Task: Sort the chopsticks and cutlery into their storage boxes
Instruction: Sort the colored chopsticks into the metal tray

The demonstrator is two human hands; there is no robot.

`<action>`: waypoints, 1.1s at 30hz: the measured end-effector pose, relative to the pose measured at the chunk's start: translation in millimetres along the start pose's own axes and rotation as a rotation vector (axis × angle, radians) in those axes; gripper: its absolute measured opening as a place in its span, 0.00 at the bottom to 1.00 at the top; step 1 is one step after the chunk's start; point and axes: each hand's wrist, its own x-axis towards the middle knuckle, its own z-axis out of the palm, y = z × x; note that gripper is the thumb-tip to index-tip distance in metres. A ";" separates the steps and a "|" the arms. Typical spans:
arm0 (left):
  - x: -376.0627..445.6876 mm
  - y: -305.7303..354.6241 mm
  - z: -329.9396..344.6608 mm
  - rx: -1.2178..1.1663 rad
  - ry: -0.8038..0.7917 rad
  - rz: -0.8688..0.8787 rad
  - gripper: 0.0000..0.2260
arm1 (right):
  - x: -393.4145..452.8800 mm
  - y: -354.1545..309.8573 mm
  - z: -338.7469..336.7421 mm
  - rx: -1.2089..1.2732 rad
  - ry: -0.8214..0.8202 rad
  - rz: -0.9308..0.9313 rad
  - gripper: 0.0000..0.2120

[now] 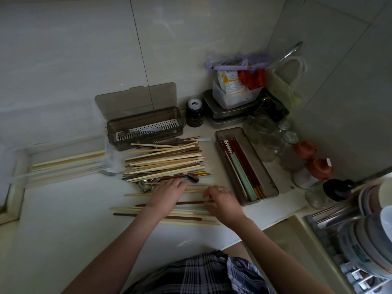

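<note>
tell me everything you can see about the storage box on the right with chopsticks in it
The right storage box is a long, smoky translucent plastic tray with rounded corners and no lid on it. It lies flat on the white counter, angled away from the person. Inside, over a white slotted insert, lie red-brown, mint-green and gold-tipped chopsticks lengthwise. Neither hand touches it.

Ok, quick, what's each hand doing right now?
Left hand: open, fingers flat on the chopstick pile.
Right hand: pinching a red gold-tipped chopstick.
</note>
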 end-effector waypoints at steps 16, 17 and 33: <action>-15.0 18.2 11.2 -0.152 -0.033 -0.064 0.08 | 8.3 -9.9 10.3 -0.288 -0.175 0.085 0.14; -13.8 18.7 9.9 -0.126 -0.053 -0.064 0.09 | 9.4 -12.0 10.0 -0.265 -0.188 0.088 0.15; -9.6 28.8 -8.2 0.006 0.329 0.049 0.22 | 19.0 -13.1 -14.5 -0.057 0.000 -0.103 0.15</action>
